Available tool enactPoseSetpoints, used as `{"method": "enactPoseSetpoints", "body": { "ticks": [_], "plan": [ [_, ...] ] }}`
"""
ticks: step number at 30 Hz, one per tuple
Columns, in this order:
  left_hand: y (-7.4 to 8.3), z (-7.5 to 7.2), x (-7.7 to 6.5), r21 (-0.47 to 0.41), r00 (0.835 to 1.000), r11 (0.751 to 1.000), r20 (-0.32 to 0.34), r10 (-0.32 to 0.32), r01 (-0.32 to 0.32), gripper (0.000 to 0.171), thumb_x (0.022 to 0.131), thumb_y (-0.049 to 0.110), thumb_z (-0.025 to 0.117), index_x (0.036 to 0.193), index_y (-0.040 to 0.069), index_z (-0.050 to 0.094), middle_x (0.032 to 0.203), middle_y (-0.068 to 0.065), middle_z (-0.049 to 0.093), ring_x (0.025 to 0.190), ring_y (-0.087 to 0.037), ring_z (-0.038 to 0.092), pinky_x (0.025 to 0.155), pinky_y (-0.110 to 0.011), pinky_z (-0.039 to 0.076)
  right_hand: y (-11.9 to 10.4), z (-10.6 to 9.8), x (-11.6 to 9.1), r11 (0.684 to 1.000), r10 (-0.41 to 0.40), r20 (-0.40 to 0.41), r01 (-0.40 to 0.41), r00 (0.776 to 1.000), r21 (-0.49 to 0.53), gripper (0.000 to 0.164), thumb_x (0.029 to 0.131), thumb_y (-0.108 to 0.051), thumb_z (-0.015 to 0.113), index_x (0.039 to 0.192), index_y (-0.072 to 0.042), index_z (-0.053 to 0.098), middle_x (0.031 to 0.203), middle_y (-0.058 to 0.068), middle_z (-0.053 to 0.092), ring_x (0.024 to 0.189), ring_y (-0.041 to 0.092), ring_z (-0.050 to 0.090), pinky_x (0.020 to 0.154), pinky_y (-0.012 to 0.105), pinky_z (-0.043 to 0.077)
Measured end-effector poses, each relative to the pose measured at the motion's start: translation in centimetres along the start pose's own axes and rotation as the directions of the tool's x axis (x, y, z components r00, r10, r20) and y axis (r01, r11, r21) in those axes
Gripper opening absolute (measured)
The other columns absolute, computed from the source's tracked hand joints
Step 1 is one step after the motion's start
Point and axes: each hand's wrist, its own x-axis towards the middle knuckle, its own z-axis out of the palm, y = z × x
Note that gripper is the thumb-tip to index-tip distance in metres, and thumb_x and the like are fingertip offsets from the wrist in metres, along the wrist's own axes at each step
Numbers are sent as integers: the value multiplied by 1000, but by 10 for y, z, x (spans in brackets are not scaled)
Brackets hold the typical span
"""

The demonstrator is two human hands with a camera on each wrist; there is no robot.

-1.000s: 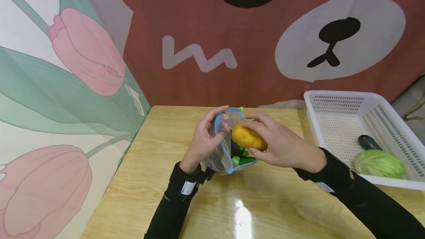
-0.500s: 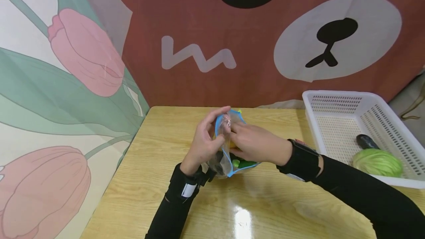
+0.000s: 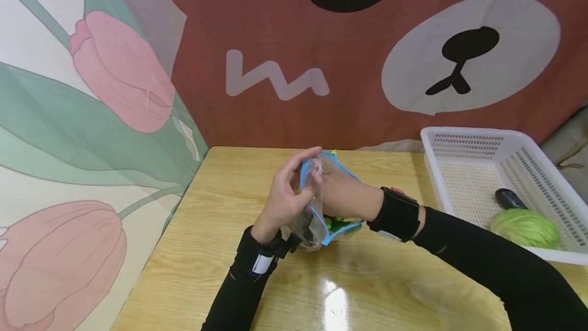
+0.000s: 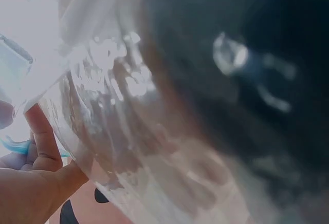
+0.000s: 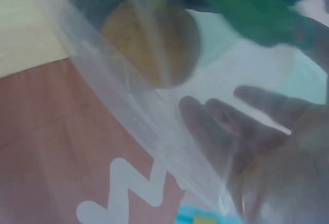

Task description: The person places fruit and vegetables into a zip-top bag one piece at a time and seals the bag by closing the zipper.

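A clear plastic zip bag [image 3: 313,233] with a blue-edged mouth stands open above the table. My left hand [image 3: 286,195] grips the bag's left rim between thumb and fingers. Through the mouth reaches my right hand [image 3: 345,193], its fingers hidden in the head view. The right wrist view shows its fingers [image 5: 226,131] extended inside the bag, apart from a yellow, potato-like vegetable [image 5: 154,44]. Also in the bag are green vegetables [image 5: 257,8]. Something dark and glossy [image 4: 267,39] fills much of the left wrist view behind the plastic.
A white slatted plastic basket [image 3: 433,167] stands at the right of the wooden table [image 3: 193,259]. Inside it lie a pale green cabbage [image 3: 525,228] and a dark eggplant-like vegetable [image 3: 510,199]. A printed cloth backdrop [image 3: 275,121] hangs behind the table.
My right hand has moved left and down into the bag with the yellow vegetable, and its fingers have let go of it. The left hand has kept its grip on the rim.
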Motion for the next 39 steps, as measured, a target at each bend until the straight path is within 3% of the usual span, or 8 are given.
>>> {"method": "enactPoseSetpoints", "body": {
  "ticks": [5, 9, 14, 17, 22, 31, 35, 39],
  "plan": [
    [-1, -3, 1, 7, 1000, 1000, -7, 5, -5, 56, 75, -9, 47, 129, -19, 39, 114, -40, 41, 102, -16, 47, 91, -24, 39, -4, -24, -18, 985, 74, 47, -80, 996, 155, 26, 89, -20, 65, 109, -5, 61, 104, 5, 55, 86, 15, 52, 72, 27, 45],
    [-3, -6, 0, 29, 1000, 1000, 2, 12, -12, 58, 74, -6, 47, 129, -21, 38, 116, -40, 41, 101, -15, 47, 89, -23, 40, -1, -46, -45, 984, 134, -47, -127, 990, 128, 33, 83, -25, 72, 109, -5, 64, 105, 5, 60, 87, 17, 59, 71, 32, 50],
    [-4, -7, -1, 35, 1000, 999, -1, 18, -18, 58, 72, -7, 47, 128, -22, 38, 120, -41, 40, 103, -15, 47, 90, -24, 39, 16, -63, -89, 942, 334, -154, -322, 930, 98, 39, 80, -23, 74, 113, -4, 63, 109, 8, 61, 88, 22, 62, 71, 40, 51],
    [-5, -7, -3, 36, 1000, 999, -6, 23, -22, 59, 72, -7, 47, 128, -22, 38, 120, -41, 40, 102, -15, 47, 90, -23, 39, 28, -65, -120, 868, 496, -135, -490, 858, 77, 46, 80, -25, 74, 118, -2, 60, 115, 13, 57, 85, 26, 62, 68, 44, 50],
    [-5, -6, -4, 28, 1000, 999, -7, 30, -30, 58, 72, -6, 47, 127, -23, 38, 111, -38, 43, 99, -14, 48, 89, -23, 40, 49, -58, -175, 675, 736, -68, -738, 673, 3, 70, 78, -42, 73, 125, 5, 52, 124, 28, 45, 107, 47, 47, 79, 62, 41],
    [-2, -4, -3, 23, 997, 998, 47, 58, -59, 57, 73, -7, 45, 128, -22, 38, 99, -35, 45, 90, -15, 50, 84, -24, 42, 85, -36, -265, 421, 905, 126, -898, 406, -129, 93, 74, -47, 73, 122, 25, 38, 125, 49, 23, 115, 63, 21, 95, 71, 17],
    [-1, -5, -2, 35, 997, 998, 55, 49, -51, 58, 73, -6, 45, 128, -21, 38, 104, -35, 45, 94, -16, 48, 86, -24, 41, 92, -25, -296, 340, 917, 272, -928, 292, -152, 103, 72, -56, 71, 120, 27, 35, 124, 51, 20, 116, 65, 17, 95, 71, 18],
    [-1, -5, -1, 35, 998, 998, 53, 47, -48, 57, 74, -5, 46, 128, -21, 37, 107, -37, 44, 98, -16, 47, 88, -24, 40, 99, -18, -314, 332, 894, 374, -924, 245, -188, 107, 75, -67, 61, 119, 28, 34, 118, 53, 23, 110, 66, 23, 86, 71, 29]
  ]
}}
